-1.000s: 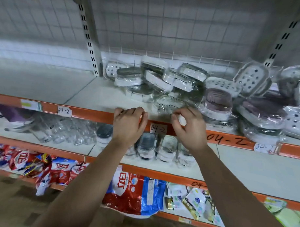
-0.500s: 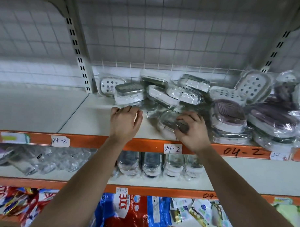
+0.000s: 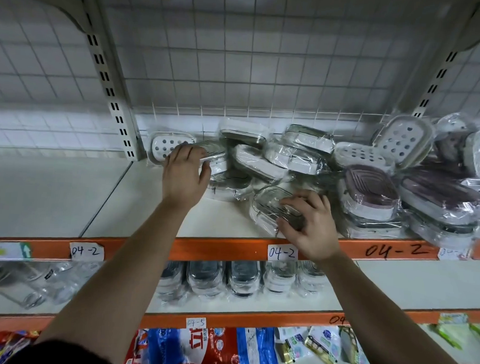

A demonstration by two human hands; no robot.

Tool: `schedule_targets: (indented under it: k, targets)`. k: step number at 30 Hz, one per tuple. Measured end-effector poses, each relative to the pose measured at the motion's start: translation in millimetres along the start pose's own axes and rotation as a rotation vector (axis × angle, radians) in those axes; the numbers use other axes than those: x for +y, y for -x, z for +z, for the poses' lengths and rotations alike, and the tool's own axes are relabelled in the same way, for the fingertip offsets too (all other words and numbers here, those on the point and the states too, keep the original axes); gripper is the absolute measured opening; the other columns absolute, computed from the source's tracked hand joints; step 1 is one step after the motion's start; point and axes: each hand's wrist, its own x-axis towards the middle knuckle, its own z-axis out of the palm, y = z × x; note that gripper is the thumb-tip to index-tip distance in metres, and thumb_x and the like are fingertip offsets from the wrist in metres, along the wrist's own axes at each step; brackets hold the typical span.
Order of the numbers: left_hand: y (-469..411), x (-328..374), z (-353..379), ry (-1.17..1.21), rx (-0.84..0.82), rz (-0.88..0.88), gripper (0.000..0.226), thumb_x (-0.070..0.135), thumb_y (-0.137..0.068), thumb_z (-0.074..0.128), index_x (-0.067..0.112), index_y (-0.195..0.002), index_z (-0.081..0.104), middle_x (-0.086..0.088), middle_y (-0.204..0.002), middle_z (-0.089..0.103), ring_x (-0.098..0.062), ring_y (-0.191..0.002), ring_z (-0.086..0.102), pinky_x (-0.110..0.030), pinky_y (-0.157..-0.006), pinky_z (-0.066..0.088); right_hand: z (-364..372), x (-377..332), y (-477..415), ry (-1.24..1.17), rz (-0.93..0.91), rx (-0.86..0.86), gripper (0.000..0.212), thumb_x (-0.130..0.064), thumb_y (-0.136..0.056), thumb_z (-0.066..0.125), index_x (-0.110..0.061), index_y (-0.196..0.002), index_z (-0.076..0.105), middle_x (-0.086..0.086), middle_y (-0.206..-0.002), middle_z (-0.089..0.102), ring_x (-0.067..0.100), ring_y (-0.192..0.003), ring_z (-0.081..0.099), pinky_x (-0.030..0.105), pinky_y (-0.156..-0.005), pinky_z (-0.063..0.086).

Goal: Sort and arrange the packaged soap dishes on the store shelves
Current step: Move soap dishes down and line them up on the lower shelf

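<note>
A jumble of plastic-wrapped soap dishes covers the right half of the upper white shelf. My left hand reaches far in and grips a wrapped grey-lidded soap dish at the pile's left end, beside a white perforated dish leaning on the back grid. My right hand curls over a clear-lidded wrapped dish near the shelf's front edge. Purple-topped dishes are stacked further right.
The shelf's orange front rail carries "04-2" labels. A slotted upright stands at the back left, and wire grid backs the shelf. One shelf down sits a neat row of wrapped dishes. Detergent bags lie lower still.
Both hands rose from the orange rail onto the upper shelf. The left reached deep to the grey-lidded dish; the right closed over the clear-lidded dish. The view tilted upward.
</note>
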Motion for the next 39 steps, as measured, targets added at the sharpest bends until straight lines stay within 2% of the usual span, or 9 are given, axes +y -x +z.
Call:
schedule_targets:
  k: [3,6,9,13,18,23,29,34,39]
  targets:
    - [-11,-6,4,0.003,-0.100,-0.058,0.046,0.028,-0.091,0.045,0.004,-0.126,0.061,-0.019,-0.131,0.059,-0.040,-0.133,0.044,-0.052,-0.112,0.033,-1,1,0,-0.001,-0.027,-0.053,0.051,-0.055,-0.078,0.056,-0.025,-0.118,0.067,0.004,-0.122,0.055,0.024,-0.122,0.050,0.030,-0.101,0.025]
    - [-20,-16,5,0.036,-0.225,-0.164,0.054,0.038,-0.087,0.045,0.012,-0.131,0.061,-0.014,-0.143,0.052,-0.038,-0.142,0.033,-0.050,-0.118,0.022,-3,-1,0,-0.062,-0.005,-0.084,0.052,-0.054,-0.077,0.057,-0.026,-0.121,0.064,0.000,-0.129,0.050,0.021,-0.122,0.051,0.046,-0.104,0.039]
    - [-24,-24,0,0.246,-0.249,-0.211,0.065,0.051,-0.073,0.042,0.014,-0.122,0.065,-0.011,-0.129,0.057,-0.032,-0.127,0.049,-0.044,-0.112,0.035,-5,-3,1,-0.122,0.045,-0.082,0.050,-0.053,-0.078,0.058,-0.030,-0.122,0.062,-0.005,-0.133,0.046,0.019,-0.116,0.055,0.050,-0.097,0.048]
    - [-25,-30,-8,0.337,-0.299,-0.216,0.051,0.040,-0.073,0.063,0.018,-0.119,0.067,-0.005,-0.123,0.054,-0.023,-0.116,0.055,-0.023,-0.100,0.036,-4,-6,1,-0.118,0.061,-0.071,0.050,-0.055,-0.078,0.057,-0.030,-0.121,0.064,-0.005,-0.133,0.048,0.019,-0.116,0.057,0.049,-0.095,0.050]
    - [-18,-36,-14,0.210,-0.224,-0.163,0.070,0.071,-0.064,0.051,0.029,-0.116,0.070,0.009,-0.121,0.057,-0.026,-0.120,0.051,-0.032,-0.103,0.030,-5,-15,-5,-0.145,0.121,-0.012,0.051,-0.056,-0.075,0.056,-0.027,-0.115,0.071,-0.002,-0.126,0.056,0.019,-0.114,0.059,0.047,-0.095,0.051]
    - [0,-26,-27,0.169,-0.139,-0.188,0.072,0.073,-0.064,0.049,0.029,-0.116,0.071,0.007,-0.126,0.062,-0.029,-0.124,0.049,-0.047,-0.105,0.036,-10,-24,-5,-0.130,0.115,0.072,0.046,-0.051,-0.074,0.059,-0.024,-0.107,0.075,-0.003,-0.116,0.063,0.018,-0.105,0.063,0.047,-0.089,0.053]
    - [40,5,-44,0.146,-0.044,-0.244,0.072,0.070,-0.065,0.046,0.026,-0.116,0.072,0.007,-0.122,0.062,-0.030,-0.119,0.047,-0.040,-0.098,0.034,-24,-24,15,-0.131,0.075,0.108,0.043,-0.050,-0.075,0.062,-0.022,-0.106,0.075,-0.001,-0.114,0.064,0.022,-0.102,0.064,0.047,-0.087,0.054]
    - [73,36,-43,0.116,-0.019,-0.181,0.067,0.065,-0.071,0.054,0.018,-0.114,0.072,0.000,-0.116,0.063,-0.029,-0.110,0.056,-0.019,-0.090,0.022,-37,-14,42,-0.141,0.024,0.049,0.049,-0.054,-0.080,0.059,-0.018,-0.111,0.074,0.002,-0.119,0.062,0.020,-0.111,0.060,0.041,-0.089,0.054]
    - [111,92,-44,0.069,0.029,-0.172,0.063,0.061,-0.072,0.056,0.014,-0.109,0.074,-0.002,-0.112,0.064,-0.031,-0.105,0.055,-0.026,-0.090,0.031,-67,6,76,-0.140,-0.038,0.052,0.050,-0.056,-0.081,0.059,-0.018,-0.110,0.073,0.003,-0.119,0.061,0.023,-0.109,0.061,0.041,-0.088,0.055]
